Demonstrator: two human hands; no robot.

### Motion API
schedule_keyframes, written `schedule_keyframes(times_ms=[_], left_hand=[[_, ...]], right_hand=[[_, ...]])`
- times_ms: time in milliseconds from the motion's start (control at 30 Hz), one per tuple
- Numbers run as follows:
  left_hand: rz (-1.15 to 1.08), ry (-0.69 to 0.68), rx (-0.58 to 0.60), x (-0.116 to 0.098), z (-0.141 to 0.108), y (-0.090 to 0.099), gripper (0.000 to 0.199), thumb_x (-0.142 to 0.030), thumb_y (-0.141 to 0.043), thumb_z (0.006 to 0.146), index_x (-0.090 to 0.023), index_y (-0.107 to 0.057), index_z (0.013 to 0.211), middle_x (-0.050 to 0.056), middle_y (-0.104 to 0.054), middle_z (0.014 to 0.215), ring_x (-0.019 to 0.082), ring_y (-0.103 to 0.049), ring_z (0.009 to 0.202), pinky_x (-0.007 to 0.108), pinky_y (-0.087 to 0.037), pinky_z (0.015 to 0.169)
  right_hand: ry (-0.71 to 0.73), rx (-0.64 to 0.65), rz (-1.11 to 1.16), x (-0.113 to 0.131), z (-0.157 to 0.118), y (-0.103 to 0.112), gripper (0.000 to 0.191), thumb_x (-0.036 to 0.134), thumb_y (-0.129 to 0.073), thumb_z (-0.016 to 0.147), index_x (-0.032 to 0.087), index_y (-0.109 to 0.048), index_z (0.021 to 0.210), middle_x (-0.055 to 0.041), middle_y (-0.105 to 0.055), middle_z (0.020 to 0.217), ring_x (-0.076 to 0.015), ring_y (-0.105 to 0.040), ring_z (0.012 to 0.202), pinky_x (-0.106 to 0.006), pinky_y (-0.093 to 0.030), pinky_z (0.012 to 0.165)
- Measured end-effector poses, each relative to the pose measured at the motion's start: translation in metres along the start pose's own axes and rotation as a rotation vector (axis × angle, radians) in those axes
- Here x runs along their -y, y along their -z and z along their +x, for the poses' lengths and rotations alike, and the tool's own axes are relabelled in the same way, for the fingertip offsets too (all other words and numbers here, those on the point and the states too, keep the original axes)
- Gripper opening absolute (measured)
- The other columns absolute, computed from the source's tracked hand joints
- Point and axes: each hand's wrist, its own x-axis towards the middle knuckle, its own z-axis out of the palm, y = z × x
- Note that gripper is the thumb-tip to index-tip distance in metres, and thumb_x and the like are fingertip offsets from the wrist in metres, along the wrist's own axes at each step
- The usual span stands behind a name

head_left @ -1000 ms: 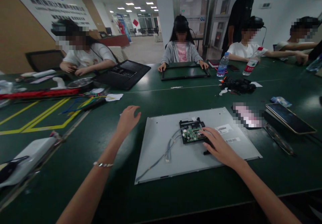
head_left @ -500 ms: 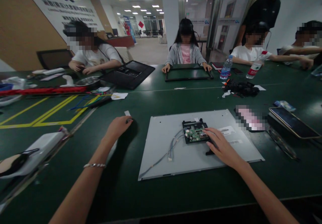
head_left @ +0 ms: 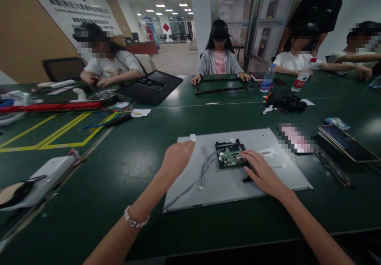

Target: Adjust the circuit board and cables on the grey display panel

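Observation:
A grey metal panel (head_left: 238, 185) lies flat on the green table. On it rests a black bracket with a green circuit board (head_left: 230, 159), and a grey cable (head_left: 200, 175) runs from the board to the panel's lower left. My left hand (head_left: 177, 157) is closed over the panel's upper left corner, pinching a small white piece (head_left: 193, 137) that sticks up past the fingers. My right hand (head_left: 262, 173) lies over the right side of the board with fingers spread, fingertips touching the bracket's edge. Part of a black piece shows beneath it.
Phones (head_left: 348, 144), glasses (head_left: 333, 167) and a black cable bundle (head_left: 285, 102) lie to the right. Two bottles (head_left: 268, 78) stand farther back. Across the table a person holds a black frame (head_left: 223, 92). A white device (head_left: 53, 177) sits at left.
My left hand has moved right with the small white piece, from the bare table to over the panel's upper left corner. My right hand has stayed in place.

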Motion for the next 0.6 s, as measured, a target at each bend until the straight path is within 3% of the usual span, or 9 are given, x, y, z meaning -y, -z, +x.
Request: schedule_keyframes(times_ms=[167, 300, 467, 600], left_hand=[[0.000, -0.079, 0.095, -0.074, -0.014, 0.005, 0.027, 0.000, -0.042, 0.084, -0.011, -0.065, 0.091, 0.013, -0.068, 0.083, 0.023, -0.066, 0.073, 0.031, -0.047, 0.061], [-0.015, -0.102, 0.129, -0.101, -0.017, -0.004, 0.023, 0.000, -0.043, 0.085, -0.009, -0.064, 0.086, 0.013, -0.067, 0.080, 0.024, -0.066, 0.074, 0.031, -0.046, 0.059], [-0.052, -0.044, 0.003, -0.096, -0.016, -0.006, 0.024, -0.023, -0.041, 0.096, -0.013, -0.062, 0.101, 0.010, -0.068, 0.078, 0.025, -0.065, 0.071, 0.036, -0.047, 0.064], [-0.097, -0.018, -0.041, -0.073, -0.019, -0.006, 0.022, -0.016, -0.041, 0.094, -0.014, -0.062, 0.099, 0.009, -0.067, 0.084, 0.023, -0.063, 0.079, 0.036, -0.046, 0.072]], right_hand=[[0.022, -0.014, 0.001, -0.002, 0.000, 0.000, 0.046, 0.030, -0.040, 0.096, 0.028, -0.035, 0.141, -0.0095, -0.043, 0.140, -0.0250, -0.036, 0.133, -0.051, -0.032, 0.111], [0.027, -0.021, -0.008, -0.003, 0.000, -0.002, 0.046, 0.030, -0.040, 0.096, 0.027, -0.035, 0.142, -0.0094, -0.043, 0.140, -0.0242, -0.035, 0.134, -0.050, -0.031, 0.112], [0.028, -0.028, -0.016, -0.006, 0.000, -0.002, 0.046, 0.030, -0.041, 0.096, 0.026, -0.036, 0.141, -0.0093, -0.045, 0.140, -0.0244, -0.036, 0.134, -0.049, -0.032, 0.112], [0.037, -0.032, -0.030, -0.002, 0.002, 0.004, 0.045, 0.030, -0.041, 0.096, 0.024, -0.037, 0.141, -0.0101, -0.045, 0.140, -0.0242, -0.035, 0.135, -0.050, -0.032, 0.111]])
